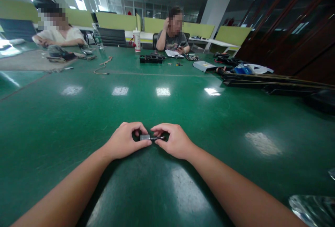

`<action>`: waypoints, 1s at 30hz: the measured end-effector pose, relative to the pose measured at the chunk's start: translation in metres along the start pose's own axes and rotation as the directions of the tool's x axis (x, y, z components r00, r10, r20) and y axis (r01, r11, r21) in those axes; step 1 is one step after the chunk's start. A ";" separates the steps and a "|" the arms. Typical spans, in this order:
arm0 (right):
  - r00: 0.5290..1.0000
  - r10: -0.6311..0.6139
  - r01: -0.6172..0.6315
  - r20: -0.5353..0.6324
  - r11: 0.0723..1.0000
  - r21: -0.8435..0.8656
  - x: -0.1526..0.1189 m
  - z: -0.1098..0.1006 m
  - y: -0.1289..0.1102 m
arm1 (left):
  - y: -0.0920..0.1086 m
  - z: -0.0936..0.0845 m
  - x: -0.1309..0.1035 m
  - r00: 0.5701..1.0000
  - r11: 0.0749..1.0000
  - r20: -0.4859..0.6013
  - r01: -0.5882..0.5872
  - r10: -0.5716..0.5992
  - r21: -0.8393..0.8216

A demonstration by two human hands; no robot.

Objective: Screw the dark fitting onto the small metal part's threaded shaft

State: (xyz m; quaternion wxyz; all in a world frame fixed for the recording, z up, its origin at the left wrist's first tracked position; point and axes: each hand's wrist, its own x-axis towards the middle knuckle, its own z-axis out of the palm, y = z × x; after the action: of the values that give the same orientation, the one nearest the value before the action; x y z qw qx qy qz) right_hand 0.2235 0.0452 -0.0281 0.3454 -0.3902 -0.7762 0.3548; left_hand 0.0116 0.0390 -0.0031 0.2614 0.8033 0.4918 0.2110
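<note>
A small metal part point(144, 137) with a silvery cylinder at its left and a dark, thin, ridged or coiled shaft point(157, 138) at its right is at the middle of the green table, between my hands. My left hand point(127, 139) curls round the cylinder, thumb on the near side and fingers on the far side. From the right, my right hand point(175, 139) closes about the shaft, its thumb close to the near side and its index finger raised a little beyond. Whether every fingertip touches the part is too small to tell.
On the green table point(104, 104) lie a black device point(151, 58), a cord point(103, 65), a silver box point(204, 66) and long dark bars point(261, 82). A white bottle point(136, 40) stands at the far side. Two people sit opposite. Clear plastic point(311, 207) lies near right.
</note>
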 end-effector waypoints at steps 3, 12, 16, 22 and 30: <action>1.000 -0.017 0.018 0.017 1.000 -0.017 0.000 0.000 -0.001 | 0.000 0.000 0.001 1.000 1.000 0.000 0.012 -0.012 0.001; 0.999 -0.037 0.042 0.022 0.963 -0.268 0.000 -0.002 -0.004 | -0.002 0.001 0.001 0.999 0.999 -0.012 0.037 -0.037 0.017; 0.998 -0.048 0.061 0.051 0.952 -0.300 0.000 -0.002 -0.004 | -0.003 0.001 0.002 0.999 0.999 -0.003 0.046 -0.046 0.022; 0.996 -0.053 0.071 0.067 0.950 -0.304 0.000 -0.002 -0.004 | -0.002 0.001 0.002 0.999 0.999 -0.008 0.041 -0.041 0.021; 0.997 -0.046 0.065 0.067 0.950 -0.306 0.000 -0.002 -0.005 | -0.002 0.001 0.001 1.000 1.000 0.000 0.003 -0.003 0.020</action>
State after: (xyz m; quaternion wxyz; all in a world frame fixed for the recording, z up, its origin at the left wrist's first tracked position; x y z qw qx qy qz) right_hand 0.2232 0.0441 -0.0230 0.2669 -0.4066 -0.8427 0.2309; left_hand 0.0111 0.0406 -0.0055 0.2537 0.8053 0.4949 0.2055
